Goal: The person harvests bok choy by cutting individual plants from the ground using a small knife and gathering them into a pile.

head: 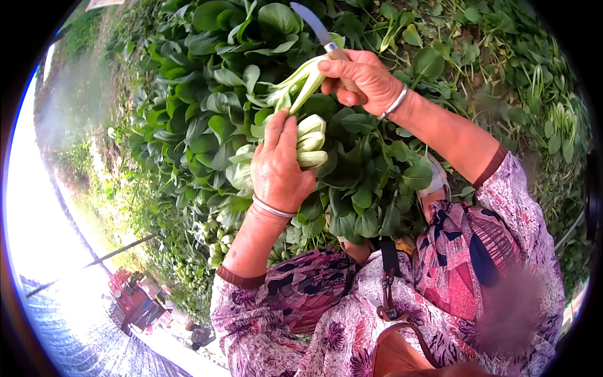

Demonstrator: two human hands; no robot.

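Observation:
My left hand (282, 167) is closed around a bunch of several bok choy heads (312, 141), their pale cut bases facing right. In my right hand (362, 80) is a small knife, its wooden handle (349, 85) in the palm and its curved blade (312, 21) pointing up and left. The thumb and fingers of that same hand also pinch the base of one more bok choy head (301, 82). Its leaves reach down to the left fingertips. Leafy bok choy plants (198, 99) grow densely just beyond and below both hands.
Cut bok choy (216, 240) lies in a heap by my left knee. Loose leaves and plants (471, 61) cover the ground at right. A red vehicle or machine (136, 299) stands at lower left near a thin pole (120, 249). My shoe (435, 176) is among the plants.

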